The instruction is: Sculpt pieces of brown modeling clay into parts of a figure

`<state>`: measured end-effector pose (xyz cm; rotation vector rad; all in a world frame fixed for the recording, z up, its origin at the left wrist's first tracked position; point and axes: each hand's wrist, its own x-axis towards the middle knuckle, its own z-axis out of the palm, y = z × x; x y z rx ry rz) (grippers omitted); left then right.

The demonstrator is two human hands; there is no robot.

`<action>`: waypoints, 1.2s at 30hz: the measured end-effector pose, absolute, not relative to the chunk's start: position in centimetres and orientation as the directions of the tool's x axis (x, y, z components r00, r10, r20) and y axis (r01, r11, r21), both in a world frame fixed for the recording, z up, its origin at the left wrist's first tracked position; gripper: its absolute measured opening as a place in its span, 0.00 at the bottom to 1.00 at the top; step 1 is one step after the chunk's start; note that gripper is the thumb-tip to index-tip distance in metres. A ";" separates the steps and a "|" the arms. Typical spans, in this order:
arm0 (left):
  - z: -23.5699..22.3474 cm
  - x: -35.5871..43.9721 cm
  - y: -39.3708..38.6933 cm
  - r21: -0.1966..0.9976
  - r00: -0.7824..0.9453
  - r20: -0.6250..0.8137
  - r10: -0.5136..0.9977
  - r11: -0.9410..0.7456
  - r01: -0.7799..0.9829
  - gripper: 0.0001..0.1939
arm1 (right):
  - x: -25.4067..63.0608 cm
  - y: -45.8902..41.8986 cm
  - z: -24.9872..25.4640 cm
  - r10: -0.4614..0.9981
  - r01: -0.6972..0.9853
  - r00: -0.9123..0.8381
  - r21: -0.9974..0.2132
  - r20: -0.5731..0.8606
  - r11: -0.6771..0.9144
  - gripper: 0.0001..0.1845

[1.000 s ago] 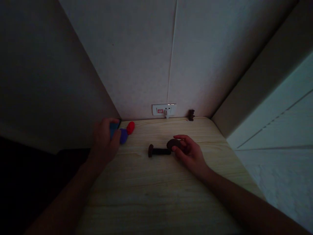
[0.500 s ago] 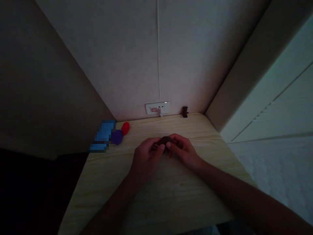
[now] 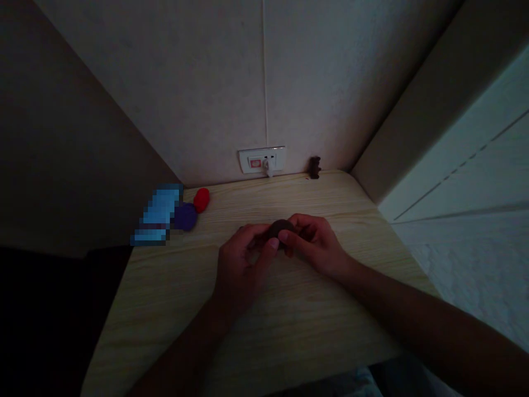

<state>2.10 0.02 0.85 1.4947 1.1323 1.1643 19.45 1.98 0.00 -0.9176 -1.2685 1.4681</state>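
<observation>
Both hands meet over the middle of a light wooden table (image 3: 289, 331). A dark brown lump (image 3: 279, 227) sits between the fingertips of my left hand (image 3: 241, 264) and my right hand (image 3: 316, 242). Each hand pinches it from its own side. The dark rod seen earlier is hidden under my left hand. The room is dim, so fine detail of the lump is hard to make out.
A purple lump (image 3: 185, 216) and a red lump (image 3: 201, 199) lie at the table's far left, beside a blurred blue patch (image 3: 158, 215). A wall socket (image 3: 261, 160) and a small dark brown shape (image 3: 315, 167) stand at the back edge. A white panel (image 3: 467, 182) borders the right.
My left hand left the blue item at the far left and came to the middle, joining my right hand on the dark brown lump and covering the dark rod.
</observation>
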 end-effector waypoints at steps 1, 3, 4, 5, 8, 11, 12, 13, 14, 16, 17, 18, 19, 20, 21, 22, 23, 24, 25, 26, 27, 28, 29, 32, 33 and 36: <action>0.9 2.1 0.0 0.978 0.133 0.153 0.979 -0.170 0.125 0.10 | 19.4 1.9 0.1 0.965 -0.182 -0.259 -0.983 0.044 -0.004 0.19; 0.9 2.2 -0.1 0.979 0.125 0.151 0.981 -0.166 0.116 0.10 | 19.3 1.8 0.2 0.968 -0.182 -0.246 -0.983 0.047 0.001 0.19; 0.9 2.2 -0.1 0.981 0.123 0.151 0.981 -0.164 0.105 0.10 | 19.3 1.7 0.2 0.970 -0.181 -0.238 -0.983 0.046 0.003 0.19; 0.9 2.2 -0.2 0.983 0.122 0.151 0.981 -0.162 0.086 0.09 | 19.3 1.7 0.3 0.972 -0.179 -0.233 -0.984 0.044 0.002 0.19; 0.7 2.4 -0.2 0.991 0.115 0.134 0.984 -0.129 -0.047 0.08 | 19.5 1.8 0.3 0.970 -0.169 -0.239 -0.986 0.040 -0.001 0.20; 0.7 3.0 -0.3 0.959 0.106 0.060 0.993 -0.028 -0.283 0.10 | 19.7 1.8 0.3 0.957 -0.166 -0.290 -0.986 0.031 -0.019 0.21; 0.9 3.2 -0.4 0.931 0.110 0.024 0.994 0.018 -0.366 0.12 | 19.7 1.7 0.3 0.950 -0.171 -0.311 -0.985 0.030 -0.025 0.21; 1.2 3.4 -0.4 0.895 0.121 -0.016 0.992 0.068 -0.441 0.15 | 19.6 1.6 0.2 0.942 -0.181 -0.334 -0.983 0.034 -0.028 0.21; 1.6 3.5 -0.5 0.855 0.138 -0.058 0.989 0.121 -0.504 0.19 | 19.6 1.5 0.2 0.932 -0.190 -0.362 -0.981 0.039 -0.033 0.20; 2.4 3.8 -0.7 0.777 0.197 -0.168 0.966 0.253 -0.576 0.25 | 19.4 1.2 0.2 0.895 -0.196 -0.445 -0.979 0.036 -0.058 0.19; 2.8 3.9 -0.8 0.742 0.232 -0.209 0.950 0.308 -0.595 0.28 | 19.3 1.0 0.1 0.871 -0.190 -0.491 -0.979 0.025 -0.079 0.18; 3.1 3.9 -0.9 0.709 0.276 -0.237 0.931 0.360 -0.606 0.31 | 19.1 0.8 0.1 0.847 -0.177 -0.532 -0.979 0.007 -0.103 0.17; 3.4 3.9 -0.9 0.680 0.317 -0.251 0.915 0.400 -0.614 0.33 | 19.1 0.7 0.1 0.828 -0.156 -0.561 -0.980 -0.016 -0.124 0.16; 3.5 3.9 -0.9 0.658 0.353 -0.251 0.901 0.426 -0.620 0.35 | 19.0 0.6 0.1 0.821 -0.127 -0.570 -0.983 -0.038 -0.134 0.16; 3.6 3.8 -0.9 0.644 0.378 -0.243 0.893 0.440 -0.626 0.36 | 19.0 0.6 0.0 0.832 -0.092 -0.552 -0.987 -0.058 -0.130 0.17; 3.6 3.7 -0.9 0.637 0.392 -0.231 0.891 0.443 -0.631 0.37 | 18.9 0.6 0.0 0.855 -0.047 -0.513 -0.992 -0.076 -0.116 0.18; 3.6 3.6 -0.9 0.637 0.396 -0.219 0.892 0.438 -0.634 0.37 | 18.9 0.7 -0.1 0.885 0.006 -0.458 -0.995 -0.088 -0.096 0.20; 3.6 3.5 -0.9 0.647 0.392 -0.208 0.896 0.426 -0.632 0.37 | 19.0 0.8 -0.2 0.912 0.056 -0.399 -0.995 -0.094 -0.078 0.21; 3.5 3.4 -0.9 0.662 0.385 -0.195 0.902 0.411 -0.627 0.37 | 19.0 0.8 -0.3 0.933 0.087 -0.346 -0.994 -0.095 -0.069 0.22; 3.5 3.3 -1.0 0.680 0.378 -0.180 0.908 0.393 -0.619 0.38 | 19.0 0.9 -0.3 0.947 0.093 -0.307 -0.993 -0.094 -0.068 0.22; 3.5 3.3 -1.1 0.698 0.378 -0.166 0.911 0.379 -0.608 0.38 | 18.9 1.0 -0.4 0.953 0.070 -0.291 -0.995 -0.091 -0.074 0.23; 3.5 3.2 -1.2 0.712 0.377 -0.151 0.914 0.366 -0.600 0.38 | 18.9 1.0 -0.3 0.951 0.026 -0.297 -0.996 -0.085 -0.081 0.24; 3.5 3.2 -1.3 0.720 0.380 -0.137 0.915 0.356 -0.595 0.38 | 18.8 1.0 -0.3 0.943 -0.026 -0.323 -0.996 -0.075 -0.088 0.26; 3.6 3.4 -1.5 0.709 0.407 -0.119 0.906 0.365 -0.603 0.41 | 18.4 0.7 0.1 0.896 -0.107 -0.441 -0.988 -0.052 -0.110 0.17; 3.6 3.4 -1.6 0.697 0.421 -0.119 0.899 0.377 -0.610 0.42 | 18.3 0.6 0.2 0.885 -0.109 -0.462 -0.987 -0.051 -0.114 0.13; 3.5 3.6 -1.5 0.662 0.454 -0.128 0.882 0.417 -0.623 0.43 | 18.2 0.0 0.2 0.888 -0.098 -0.454 -0.987 -0.070 -0.128 0.09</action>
